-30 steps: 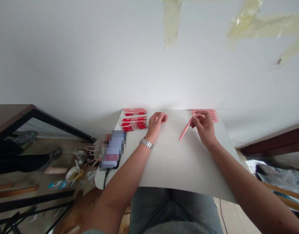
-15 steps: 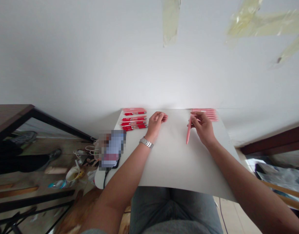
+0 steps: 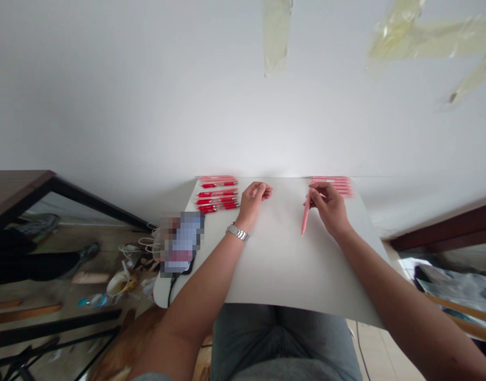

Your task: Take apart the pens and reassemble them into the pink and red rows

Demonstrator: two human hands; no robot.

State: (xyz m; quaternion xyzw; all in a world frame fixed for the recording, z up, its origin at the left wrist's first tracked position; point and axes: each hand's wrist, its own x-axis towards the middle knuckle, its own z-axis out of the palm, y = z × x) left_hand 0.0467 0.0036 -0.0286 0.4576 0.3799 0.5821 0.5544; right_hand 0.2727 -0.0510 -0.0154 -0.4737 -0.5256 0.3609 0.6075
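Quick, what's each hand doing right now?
Left hand: closed, curled loosely, nothing visible in it.
Right hand: closed, holding a pink pen in its fingers.

From here the phone (image 3: 182, 243) is only a pixelated blur, with nothing on it readable. The right hand (image 3: 330, 207) hides the upper end of the pink pen (image 3: 305, 214) and part of the row of pink pens (image 3: 332, 180), and I can't see into the curled left hand (image 3: 255, 198). Strips of tape (image 3: 276, 37) run off the top edge, and the floor clutter (image 3: 119, 286) is too small to make out.
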